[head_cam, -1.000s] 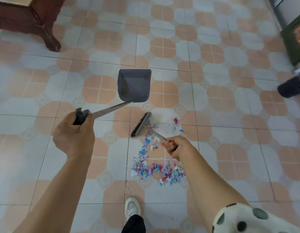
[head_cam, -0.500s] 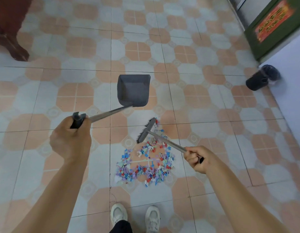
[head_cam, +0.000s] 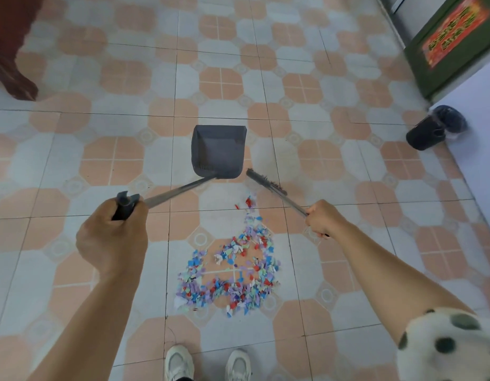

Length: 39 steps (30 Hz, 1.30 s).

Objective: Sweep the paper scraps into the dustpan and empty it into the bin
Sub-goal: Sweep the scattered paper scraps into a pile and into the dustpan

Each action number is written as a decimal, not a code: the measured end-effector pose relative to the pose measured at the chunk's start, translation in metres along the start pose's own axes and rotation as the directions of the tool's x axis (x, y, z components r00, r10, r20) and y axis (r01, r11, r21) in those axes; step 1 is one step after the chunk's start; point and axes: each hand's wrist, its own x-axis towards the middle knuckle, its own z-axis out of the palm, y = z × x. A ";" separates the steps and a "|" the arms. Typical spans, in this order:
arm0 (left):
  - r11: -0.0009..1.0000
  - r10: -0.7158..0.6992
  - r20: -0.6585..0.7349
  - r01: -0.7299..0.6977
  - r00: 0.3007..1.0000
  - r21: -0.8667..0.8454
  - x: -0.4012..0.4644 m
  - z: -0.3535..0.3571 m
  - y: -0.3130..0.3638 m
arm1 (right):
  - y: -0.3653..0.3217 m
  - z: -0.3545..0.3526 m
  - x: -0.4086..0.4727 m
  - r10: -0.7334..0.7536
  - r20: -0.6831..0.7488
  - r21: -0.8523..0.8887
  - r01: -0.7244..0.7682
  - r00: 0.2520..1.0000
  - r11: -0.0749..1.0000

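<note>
1. I see my left hand (head_cam: 112,237) curled tight round the dark grip of the dustpan (head_cam: 218,151) handle, knuckles up, the metal shaft running up and to the right from the fist.
2. The grey pan itself sits at the far end of that shaft, mouth facing away from me, above the middle of the tiled floor (head_cam: 73,160); I cannot tell whether it touches the tiles or hangs just over them.
3. My right hand (head_cam: 322,218) grips the thin handle of the brush (head_cam: 266,182), fingers wrapped round it; the dark bristle head is blurred and lies just right of the pan's near corner, apart from it.
4. The paper scraps (head_cam: 233,273) lie in a loose heap on the floor between my forearms, nearer me than both tools: blue, purple, red and white bits, with a thin trail running up towards the brush head.
5. The brush head is beyond the top of that trail, not in the heap.
6. The bin (head_cam: 433,127), dark and lined with a bag, stands at the right by the pale wall (head_cam: 480,149), well apart from the heap.
7. A green panel (head_cam: 452,45) with a red label is behind the bin.
8. A dark wooden furniture leg (head_cam: 10,70) shows at top left.
9. My two white shoes (head_cam: 208,364) are at the bottom edge, and a spotted sleeve (head_cam: 447,347) covers my right upper arm.
</note>
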 end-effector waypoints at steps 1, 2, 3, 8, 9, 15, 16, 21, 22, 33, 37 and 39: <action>1.000 -0.003 -0.004 0.003 1.000 -0.002 -0.002 0.004 -0.001 | -0.001 0.004 0.010 -0.008 -0.006 -0.039 0.008 1.000 0.999; 1.000 -0.005 -0.004 0.005 1.000 0.000 -0.004 0.008 -0.001 | -0.004 0.008 0.016 -0.013 -0.006 -0.067 0.012 1.000 0.998; 1.000 -0.008 -0.007 0.008 1.000 0.006 -0.006 0.012 -0.002 | -0.004 0.013 0.022 -0.020 0.001 -0.090 0.020 1.000 0.996; 0.999 0.006 -0.022 -0.005 1.000 0.039 -0.018 0.025 -0.007 | 0.011 0.032 0.018 -0.030 0.108 -0.204 0.051 0.994 0.978; 0.998 0.009 -0.017 -0.008 1.000 0.056 -0.021 0.026 -0.007 | 0.018 0.033 0.013 -0.031 0.133 -0.236 0.062 0.991 0.970; 0.996 -0.006 0.020 0.004 1.000 0.090 -0.041 0.030 0.004 | 0.068 0.016 -0.019 -0.051 0.304 -0.346 0.160 0.951 0.924; 0.996 -0.010 0.027 0.007 1.000 0.094 -0.045 0.029 0.007 | 0.075 0.011 -0.026 -0.067 0.319 -0.352 0.184 0.945 0.918; 0.995 -0.010 0.046 0.005 0.999 0.099 -0.054 0.032 0.013 | 0.110 -0.016 -0.052 -0.156 0.272 -0.332 0.245 0.950 0.911; 0.995 -0.003 0.047 -0.002 0.999 0.099 -0.055 0.033 0.013 | 0.114 -0.021 -0.055 -0.166 0.255 -0.330 0.247 0.953 0.911; 0.995 0.030 0.016 -0.031 0.999 0.097 -0.074 0.023 0.000 | 0.110 -0.001 -0.015 -0.047 0.071 -0.136 0.056 0.996 0.989; 0.994 0.045 -0.003 -0.045 0.999 0.101 -0.079 0.013 -0.009 | 0.124 0.033 -0.031 0.034 0.189 -0.113 -0.013 0.981 0.993; 0.994 0.036 -0.002 -0.036 0.999 0.107 -0.081 0.008 -0.014 | 0.134 0.049 -0.045 0.038 0.232 -0.115 -0.011 0.972 0.993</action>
